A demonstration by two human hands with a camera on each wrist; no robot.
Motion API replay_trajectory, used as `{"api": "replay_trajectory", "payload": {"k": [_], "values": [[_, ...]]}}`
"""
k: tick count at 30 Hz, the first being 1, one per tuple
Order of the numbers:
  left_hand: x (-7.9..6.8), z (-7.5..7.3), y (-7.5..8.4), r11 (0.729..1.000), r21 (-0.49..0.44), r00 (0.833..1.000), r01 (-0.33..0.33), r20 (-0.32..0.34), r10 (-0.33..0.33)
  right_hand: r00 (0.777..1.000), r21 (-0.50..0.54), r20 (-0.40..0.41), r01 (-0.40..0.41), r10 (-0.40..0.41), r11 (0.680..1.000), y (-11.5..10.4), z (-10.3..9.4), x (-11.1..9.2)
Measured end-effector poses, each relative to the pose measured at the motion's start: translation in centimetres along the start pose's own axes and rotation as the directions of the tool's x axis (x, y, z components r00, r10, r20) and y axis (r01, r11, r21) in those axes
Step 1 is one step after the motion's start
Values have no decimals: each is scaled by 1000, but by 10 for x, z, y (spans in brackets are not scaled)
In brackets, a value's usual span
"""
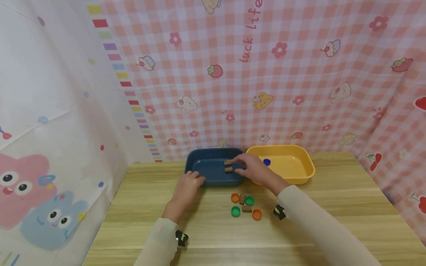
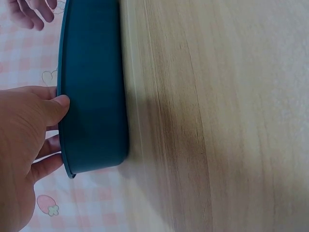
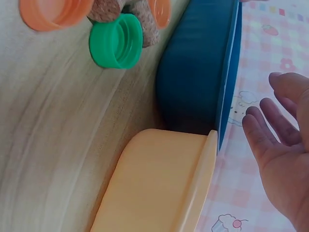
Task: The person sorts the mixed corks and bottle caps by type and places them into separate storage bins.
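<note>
My left hand (image 1: 187,188) grips the near left rim of the dark blue tray (image 2: 94,87), thumb against the outer wall and fingers over the edge. Inside that tray lie two corks (image 1: 228,169), toward its right side. Over the tray's right end is my right hand (image 1: 254,168), its fingers loosely bent and holding nothing in the right wrist view. Those fingers (image 3: 256,130) stand above the rims, apart from both trays. The yellow tray (image 3: 154,179) sits against the blue one, with a blue bottle cap (image 1: 267,162) in it.
In front of the trays on the wooden table (image 1: 133,214) is a loose group: orange bottle caps (image 1: 257,214), green bottle caps (image 3: 116,41) and two corks (image 1: 247,209). A pink checked cloth (image 1: 233,92) hangs right behind the trays.
</note>
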State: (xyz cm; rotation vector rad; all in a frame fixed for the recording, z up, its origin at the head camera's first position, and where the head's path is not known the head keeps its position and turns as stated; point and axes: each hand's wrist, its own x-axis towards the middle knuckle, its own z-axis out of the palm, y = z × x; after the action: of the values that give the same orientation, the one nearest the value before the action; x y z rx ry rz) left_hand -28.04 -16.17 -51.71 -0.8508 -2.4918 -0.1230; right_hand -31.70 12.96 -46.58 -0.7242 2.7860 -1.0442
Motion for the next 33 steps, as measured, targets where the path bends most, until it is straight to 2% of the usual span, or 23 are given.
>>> {"api": "replay_trajectory", "payload": {"k": [11,17,25,33], "values": [[1,-2,3,1000,-6,1000,9,24,-8,985,76,-142,112,-101,991,3,7,-45],[1,-1,3,1000,1,1000,13,26,-13,973,113,-219,106,-79,988,7,12,-69],[1,0,2,1000,7,999,21,33,-21,968,130,-247,80,-46,988,17,23,-97],[1,-1,3,1000,2,999,31,40,-31,981,86,-193,41,-24,995,25,30,-120]]}}
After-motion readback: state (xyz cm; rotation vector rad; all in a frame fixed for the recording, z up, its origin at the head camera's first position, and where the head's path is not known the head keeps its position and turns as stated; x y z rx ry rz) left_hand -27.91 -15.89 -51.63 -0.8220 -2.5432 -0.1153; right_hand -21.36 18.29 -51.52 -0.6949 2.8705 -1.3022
